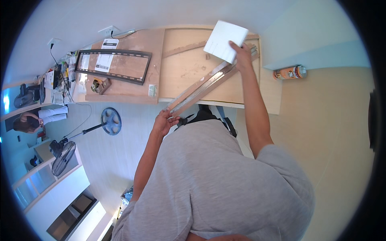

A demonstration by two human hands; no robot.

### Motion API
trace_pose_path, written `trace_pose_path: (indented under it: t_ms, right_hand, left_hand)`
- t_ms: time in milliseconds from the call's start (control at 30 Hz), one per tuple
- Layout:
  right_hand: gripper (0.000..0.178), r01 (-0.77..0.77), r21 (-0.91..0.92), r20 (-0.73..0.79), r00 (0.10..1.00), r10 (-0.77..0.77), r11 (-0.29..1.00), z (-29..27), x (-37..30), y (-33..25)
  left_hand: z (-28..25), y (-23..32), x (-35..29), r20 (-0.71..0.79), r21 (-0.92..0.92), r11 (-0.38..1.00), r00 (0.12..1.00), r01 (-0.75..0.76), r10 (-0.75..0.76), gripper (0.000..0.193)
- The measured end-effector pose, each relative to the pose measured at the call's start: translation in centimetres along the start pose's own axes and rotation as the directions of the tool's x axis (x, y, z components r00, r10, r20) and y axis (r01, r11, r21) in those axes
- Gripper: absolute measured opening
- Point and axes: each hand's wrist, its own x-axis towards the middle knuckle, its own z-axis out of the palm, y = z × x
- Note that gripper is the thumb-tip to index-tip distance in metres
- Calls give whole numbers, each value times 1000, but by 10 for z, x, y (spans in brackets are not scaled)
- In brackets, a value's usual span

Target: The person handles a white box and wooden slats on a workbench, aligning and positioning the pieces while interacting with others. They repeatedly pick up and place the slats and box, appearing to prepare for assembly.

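A long bundle of narrow strips (203, 84), one shiny like metal and others brownish, slants across the pale recessed panel of the bench. My left hand (162, 122) closes round its near left end, just off the bench's front edge. Over the far right end, my right hand (242, 57) grips a white square box-like piece (226, 39) by its right side, thumb and fingers on its edge. Whether that hand also touches the strips below it, I cannot tell.
On the bench's left lie a black metal frame (113, 81), a paper sheet (106, 60) and a tape measure (96, 86). An orange spray can (290, 72) is at right. A pedestal fan (63, 158) and a person (30, 122) are at left.
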Motion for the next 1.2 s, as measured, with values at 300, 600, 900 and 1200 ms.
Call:
trace_pose_path:
  t_ms: [300,600,900,1200]
  right_hand:
    - [60,-19,88,-241,970,40,996,-170,-159,-3]
    - [68,82,5,-727,685,-53,997,-208,-188,93]
    - [54,-135,-901,-394,654,-646,413,-169,-199,68]
    - [36,779,-508,612,626,-482,367,96,-175,92]
  left_hand:
    - [-12,-12,19,2,-265,962,998,-59,62,34]
    - [-23,-19,37,115,-501,865,989,-23,93,33]
    - [-106,-22,-16,-15,-173,985,1000,-28,26,30]
    - [-156,-27,-58,-242,-59,981,956,-186,167,29]
